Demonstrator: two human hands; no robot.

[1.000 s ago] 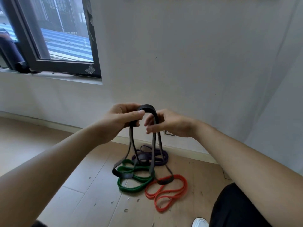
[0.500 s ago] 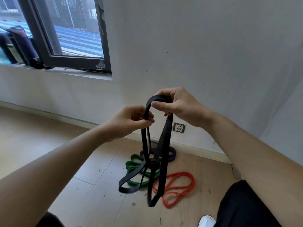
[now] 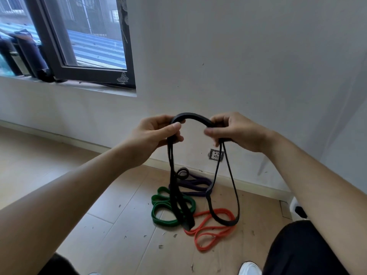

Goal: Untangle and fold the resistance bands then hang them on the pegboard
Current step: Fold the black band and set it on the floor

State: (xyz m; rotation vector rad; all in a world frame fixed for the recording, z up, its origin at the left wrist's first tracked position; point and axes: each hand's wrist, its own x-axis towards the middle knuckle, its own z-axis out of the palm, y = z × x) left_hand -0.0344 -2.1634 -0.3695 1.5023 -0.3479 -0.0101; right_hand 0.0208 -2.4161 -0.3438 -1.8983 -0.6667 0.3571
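Note:
A black resistance band (image 3: 191, 117) arches between my two hands at chest height. My left hand (image 3: 156, 135) grips its left side, and my right hand (image 3: 234, 132) grips its right side. Two long loops of the band hang down from the hands toward the floor. On the wooden floor below lie a green band (image 3: 158, 209), a purple band (image 3: 195, 183) and an orange-red band (image 3: 210, 233), coiled close together. No pegboard is in view.
A white wall (image 3: 238, 66) stands just ahead, with a socket (image 3: 215, 155) near the skirting. A dark-framed window (image 3: 83, 46) is at the upper left. Small bits of debris dot the floor (image 3: 59, 175). My dark trouser leg (image 3: 301, 249) and white shoe (image 3: 250, 268) show at the lower right.
My hands have moved apart and now sit level, spreading the black band into an arch. The hanging part has separated into two loops, one under each hand.

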